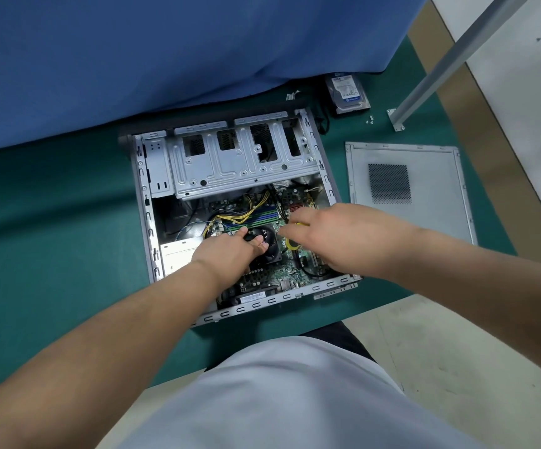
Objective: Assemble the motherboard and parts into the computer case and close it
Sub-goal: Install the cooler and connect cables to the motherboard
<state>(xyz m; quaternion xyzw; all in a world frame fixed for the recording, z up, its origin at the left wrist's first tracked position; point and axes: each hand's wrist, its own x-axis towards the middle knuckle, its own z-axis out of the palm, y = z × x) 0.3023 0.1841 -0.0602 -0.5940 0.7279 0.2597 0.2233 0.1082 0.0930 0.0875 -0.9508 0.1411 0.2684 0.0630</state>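
Note:
An open grey computer case (322, 288) lies on its side on a green mat. The green motherboard (274, 277) sits inside it, with yellow cables (236, 215) running over the memory slots. My left hand (230, 252) rests on the black CPU cooler fan (270, 244), fingers curled over its top edge. My right hand (340, 234) hovers over the board's right side and grips a yellow-handled screwdriver (293, 244), mostly hidden under the hand. The case's side panel (424, 202) lies flat to the right.
A hard drive (348, 94) lies behind the case at the back right, with small screws (370, 119) beside it. A grey metal post (450, 59) stands on a foot bracket at the right. Blue cloth (165, 59) hangs behind the case. The mat's front edge is near my body.

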